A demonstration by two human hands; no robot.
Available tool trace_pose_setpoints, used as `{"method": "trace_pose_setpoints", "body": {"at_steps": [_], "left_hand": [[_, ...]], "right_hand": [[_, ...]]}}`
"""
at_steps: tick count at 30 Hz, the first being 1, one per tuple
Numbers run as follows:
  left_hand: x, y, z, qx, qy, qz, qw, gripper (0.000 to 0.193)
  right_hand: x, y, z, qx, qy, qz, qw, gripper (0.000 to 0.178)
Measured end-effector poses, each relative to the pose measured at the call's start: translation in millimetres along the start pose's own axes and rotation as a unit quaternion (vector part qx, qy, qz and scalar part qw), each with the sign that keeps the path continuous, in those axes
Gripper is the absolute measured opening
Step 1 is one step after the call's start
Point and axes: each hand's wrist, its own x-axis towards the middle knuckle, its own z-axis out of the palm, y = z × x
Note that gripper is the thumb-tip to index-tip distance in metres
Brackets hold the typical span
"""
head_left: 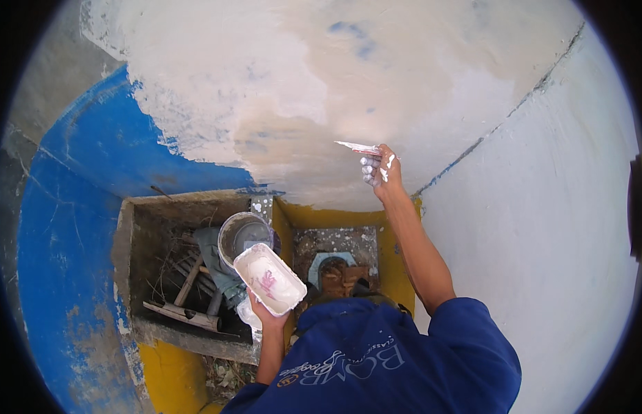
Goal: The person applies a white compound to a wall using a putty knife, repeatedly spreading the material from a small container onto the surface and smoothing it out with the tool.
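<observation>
A person in a blue shirt point(397, 359) works at a wall point(279, 83) coated in pale, patchy putty, with bare blue paint point(79, 207) showing at nine o'clock. The right hand point(380, 169), smeared white, is raised at about one o'clock from the frame's centre, its fingers curled tight around the handle of a scraper point(355, 146) whose thin blade points toward nine o'clock and lies against the wall. The left hand point(266, 314), at six o'clock, grips from beneath a white tray point(269, 278), fingers wrapped under its near end; the tray is tilted and holds a smear of white putty tinged with pink. Just beyond the tray, toward eleven o'clock from it, a round bucket point(241, 234) stands in a concrete recess point(138, 234); its inside looks grey and crusted, and what it contains cannot be made out. At eight o'clock from the bucket, wooden sticks point(186, 297) and dry debris lie in the recess. At three o'clock from the tray, a yellow-rimmed pit point(397, 276) holds a rusty fitting point(338, 272).
</observation>
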Motion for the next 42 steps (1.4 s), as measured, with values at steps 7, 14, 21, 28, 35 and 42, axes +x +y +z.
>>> {"method": "trace_pose_setpoints", "body": {"at_steps": [7,14,21,28,35,42], "left_hand": [[4.3,-7.9,28.5,0.008,0.020,0.011,1.000,0.059],[10.7,-11.9,39.6,0.009,-0.008,-0.001,1.000,0.058],[12.1,-12.0,34.5,0.014,-0.006,-0.004,1.000,0.059],[9.6,-11.2,26.8,-0.002,0.000,-0.005,1.000,0.059],[6.2,-8.7,19.4,0.002,0.003,-0.002,1.000,0.060],[3.2,-5.1,12.1,0.002,0.008,0.006,1.000,0.059]], "right_hand": [[2.5,-38.9,18.6,-0.026,-0.002,-0.057,0.998,0.022],[-4.4,-67.5,31.5,-0.057,-0.008,-0.074,0.996,0.030],[-21.0,-94.8,48.8,-0.067,-0.029,-0.120,0.990,0.037],[-36.7,-114.1,64.8,-0.073,-0.012,-0.148,0.986,0.038],[-56.6,-130.9,71.7,-0.066,-0.020,-0.194,0.979,0.036],[-87.5,-83.3,30.1,-0.032,-0.067,-0.257,0.964,0.022]]}}
